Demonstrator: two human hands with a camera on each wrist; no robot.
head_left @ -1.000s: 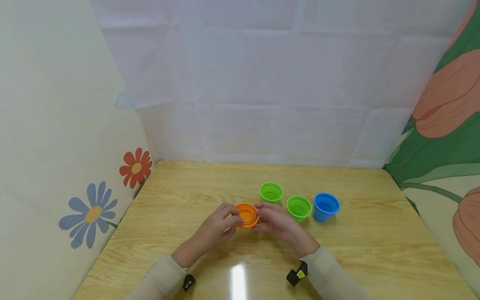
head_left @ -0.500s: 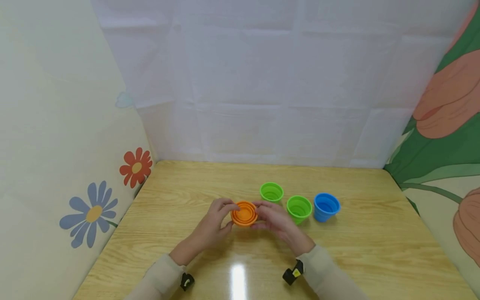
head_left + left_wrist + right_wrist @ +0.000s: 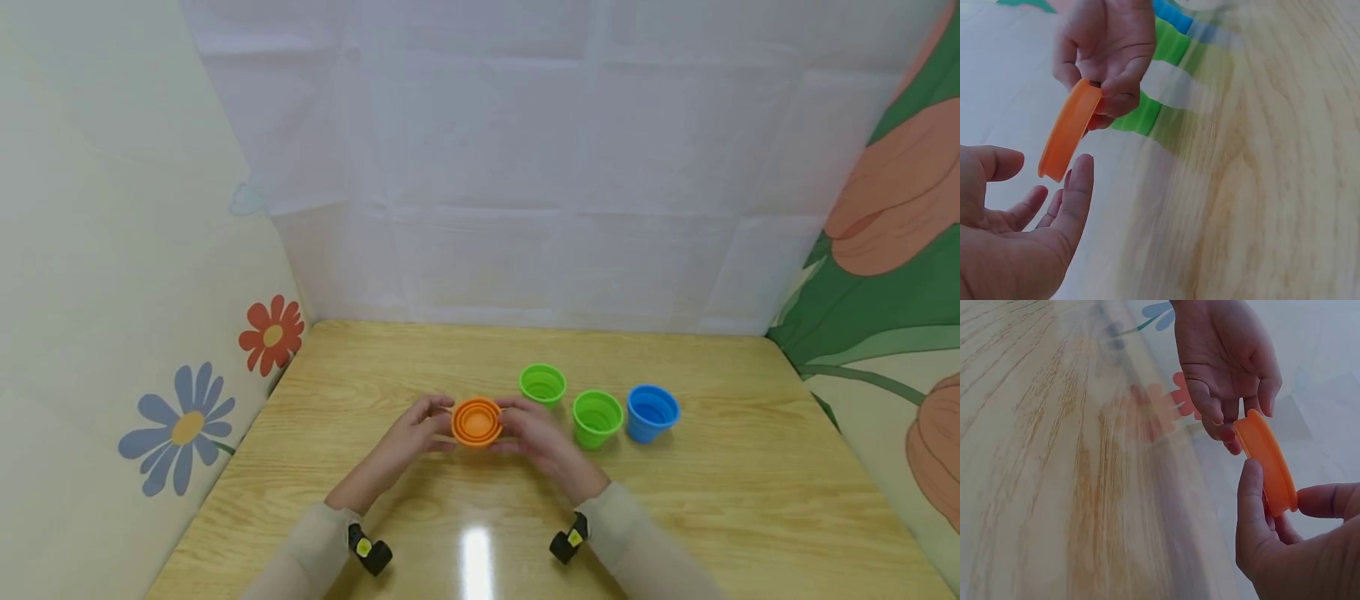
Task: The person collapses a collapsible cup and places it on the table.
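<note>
A collapsible cup (image 3: 476, 422), orange and folded flat into rings, is held above the table between the two hands. My right hand (image 3: 546, 437) pinches its right edge, fingers on one side and thumb at the rim, as the right wrist view shows (image 3: 1266, 465). My left hand (image 3: 401, 446) is at its left edge; in the left wrist view the left fingers (image 3: 1075, 200) are spread beside the rim, with a small gap to it. Two green cups (image 3: 543, 385) and a blue cup (image 3: 651, 423) stand expanded and upright beyond and right of the right hand.
The wooden table (image 3: 360, 367) ends at a white cloth backdrop (image 3: 480, 208). Flower-patterned cloths stand along the left (image 3: 112, 292) and right sides. Each wrist wears a strapped black camera (image 3: 371, 550). A light reflection lies on the table's front.
The orange cup has moved a little left and away, and both hands have shifted with it. Left fingers that overlapped its rim have drawn off to its left edge.
</note>
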